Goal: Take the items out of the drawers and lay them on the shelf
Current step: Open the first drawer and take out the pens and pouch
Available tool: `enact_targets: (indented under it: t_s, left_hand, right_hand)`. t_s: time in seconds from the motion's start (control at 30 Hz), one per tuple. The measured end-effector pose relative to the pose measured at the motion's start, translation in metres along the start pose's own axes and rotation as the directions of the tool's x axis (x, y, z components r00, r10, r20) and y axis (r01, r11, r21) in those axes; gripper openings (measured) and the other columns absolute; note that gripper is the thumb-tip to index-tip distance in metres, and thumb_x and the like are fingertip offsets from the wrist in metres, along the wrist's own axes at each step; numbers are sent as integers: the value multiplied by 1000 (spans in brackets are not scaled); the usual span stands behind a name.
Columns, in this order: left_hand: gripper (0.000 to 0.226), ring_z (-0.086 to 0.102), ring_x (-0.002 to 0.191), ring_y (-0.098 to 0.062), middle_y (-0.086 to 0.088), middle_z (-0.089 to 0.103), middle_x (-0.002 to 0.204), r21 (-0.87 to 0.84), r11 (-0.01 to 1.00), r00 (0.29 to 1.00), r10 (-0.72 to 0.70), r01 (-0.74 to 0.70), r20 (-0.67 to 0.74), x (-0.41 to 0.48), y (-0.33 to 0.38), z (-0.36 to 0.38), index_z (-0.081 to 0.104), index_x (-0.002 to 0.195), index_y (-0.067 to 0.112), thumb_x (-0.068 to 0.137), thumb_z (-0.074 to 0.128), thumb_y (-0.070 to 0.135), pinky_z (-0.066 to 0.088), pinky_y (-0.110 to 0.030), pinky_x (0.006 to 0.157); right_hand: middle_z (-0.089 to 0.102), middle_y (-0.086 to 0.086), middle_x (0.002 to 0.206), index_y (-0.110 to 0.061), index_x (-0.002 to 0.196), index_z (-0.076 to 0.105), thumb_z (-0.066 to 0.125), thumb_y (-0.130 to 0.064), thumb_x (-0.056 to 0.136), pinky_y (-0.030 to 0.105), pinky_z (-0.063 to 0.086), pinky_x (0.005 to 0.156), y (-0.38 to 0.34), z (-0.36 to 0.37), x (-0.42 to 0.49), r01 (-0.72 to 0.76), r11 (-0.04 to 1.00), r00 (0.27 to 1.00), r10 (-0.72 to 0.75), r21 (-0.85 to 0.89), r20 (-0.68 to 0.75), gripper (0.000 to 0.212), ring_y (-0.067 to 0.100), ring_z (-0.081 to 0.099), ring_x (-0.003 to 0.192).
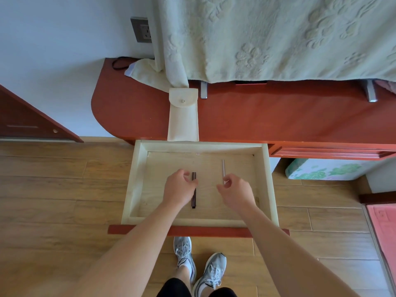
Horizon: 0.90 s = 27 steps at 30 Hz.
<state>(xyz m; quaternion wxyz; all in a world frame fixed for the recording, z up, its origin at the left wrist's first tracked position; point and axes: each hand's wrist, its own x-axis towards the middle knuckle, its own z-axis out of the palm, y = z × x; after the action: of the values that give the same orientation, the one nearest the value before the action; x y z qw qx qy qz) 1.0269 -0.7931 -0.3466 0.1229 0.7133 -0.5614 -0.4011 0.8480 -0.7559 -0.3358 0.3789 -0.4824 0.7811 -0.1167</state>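
Note:
The pale wooden drawer [131, 181] is pulled out below the red-brown shelf [278, 116]. Two thin sticks lie lengthwise on its floor. My left hand [179, 188] reaches in with curled fingers closing over the middle of the dark stick [194, 199], whose ends show above and below the fingers. My right hand [235, 192] pinches the near end of the pale pink stick [223, 167] between thumb and forefinger. A cream cloth pouch [183, 118] with a snap flap lies on the shelf, its lower end at the shelf's front edge.
A pale green embossed cloth [278, 35] hangs over the back of the shelf, with metal feet [204, 91] showing under it. A wall socket [142, 30] is at upper left. My shoes [199, 266] stand on the wooden floor; a pink mat [383, 232] lies right.

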Motion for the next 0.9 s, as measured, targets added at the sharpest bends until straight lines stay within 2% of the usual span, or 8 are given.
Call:
enact_targets:
  t_s: [0.1,0.2,0.37,0.53,0.73,0.83,0.9]
  left_hand:
    - [47,54,71,-4,10,59,85,70,997,999,-46,45,12,8,-7,11,60,125,12,87,72,37,43,-23,72]
    - [48,58,77,-14,2,65,93,146,988,999,-46,44,15,12,-11,20,60,121,13,83,74,40,46,-27,70]
    - [27,62,67,-13,8,62,78,131,991,1000,-12,13,-8,16,-9,29,66,105,15,81,74,26,51,-28,62]
    - [22,59,63,-9,8,63,78,124,992,1000,-12,14,-16,16,-4,27,68,104,16,82,73,20,53,-28,61]
    - [21,65,65,-11,10,66,75,78,997,1000,5,-4,-15,11,6,21,70,103,15,81,70,15,55,-31,63]
    - [22,63,62,-7,10,65,70,48,998,999,30,-29,-10,4,17,18,70,103,15,81,70,14,53,-26,59]
    - [22,61,59,-4,11,63,67,23,999,999,44,-44,-7,-2,28,15,70,104,16,82,71,15,45,-14,51]
  right_hand:
    - [62,-4,98,-17,120,57,62,-33,89,26,49,62,5,10,18,-42,999,998,41,-25,-37,35,14,61,78]
    - [54,-4,95,-18,112,56,63,-31,89,28,47,64,11,16,29,-63,997,996,60,-52,-64,27,15,57,78]
    - [52,-6,90,-19,107,57,61,-21,87,32,53,65,17,22,39,-49,998,994,46,-26,-101,20,14,56,77]
    - [55,-5,84,-17,105,60,54,-9,84,23,38,53,20,23,44,-40,998,996,37,-40,-86,22,11,53,72]
    - [56,-2,80,-16,96,59,55,-10,82,26,46,52,15,17,41,-57,998,995,56,-14,-78,15,14,55,66]
    - [57,-2,80,-17,98,60,57,-13,82,26,45,54,13,9,30,-36,999,995,36,-1,-92,17,13,55,66]
    - [58,-3,81,-18,101,62,58,-14,81,25,43,56,10,2,20,-15,1000,994,16,18,-105,21,12,54,69]
